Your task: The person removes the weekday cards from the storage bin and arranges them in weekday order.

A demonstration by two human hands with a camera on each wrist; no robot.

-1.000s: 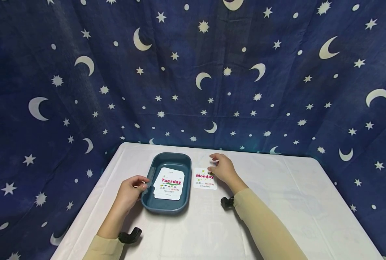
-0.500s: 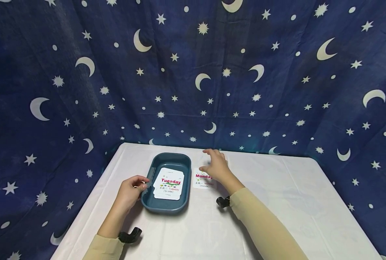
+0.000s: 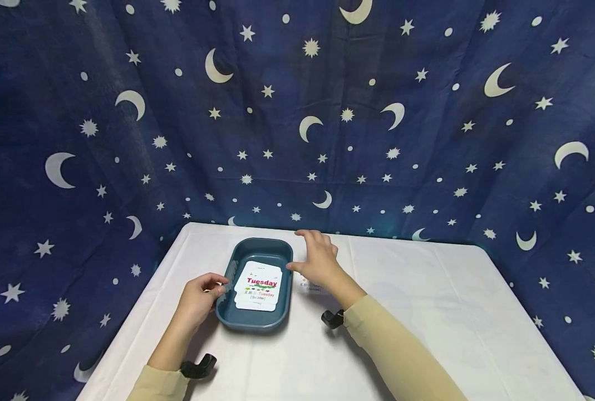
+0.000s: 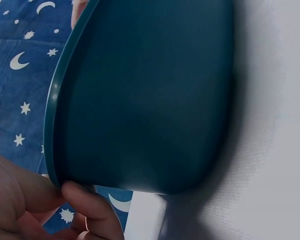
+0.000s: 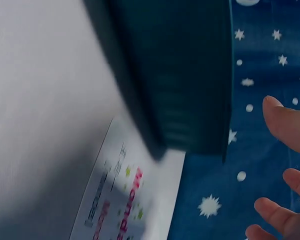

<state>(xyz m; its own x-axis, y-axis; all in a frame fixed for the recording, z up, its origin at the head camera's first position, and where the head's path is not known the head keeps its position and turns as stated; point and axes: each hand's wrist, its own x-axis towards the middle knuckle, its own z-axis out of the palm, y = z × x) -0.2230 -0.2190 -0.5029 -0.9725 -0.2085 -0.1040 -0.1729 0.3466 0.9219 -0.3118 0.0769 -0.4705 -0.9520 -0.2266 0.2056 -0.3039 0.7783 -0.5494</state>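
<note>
A dark blue-green plastic tray (image 3: 252, 321) with rounded corners stands on the left half of the table. Inside it lies a stack of white cards (image 3: 261, 272), the top one reading "Tuesday". My left hand (image 3: 196, 298) pinches the tray's left rim; the left wrist view has thumb and finger (image 4: 92, 202) at that edge. Above the tray's right rim my right hand (image 3: 319, 263) is spread, holding nothing, thumb near the rim. Beneath this hand a "Monday" card (image 5: 125, 195) lies flat on the table beside the tray, partly covered in the head view.
A white cloth (image 3: 427, 323) covers the table. Behind it hangs a navy curtain (image 3: 277, 128) with moons and stars, which wraps round both sides. Each wrist carries a black camera mount, such as the left one (image 3: 199, 366).
My right hand has moved left from over the Monday card to the tray's right rim, fingers spread. The left hand keeps its place on the tray, and the cards have not moved.
</note>
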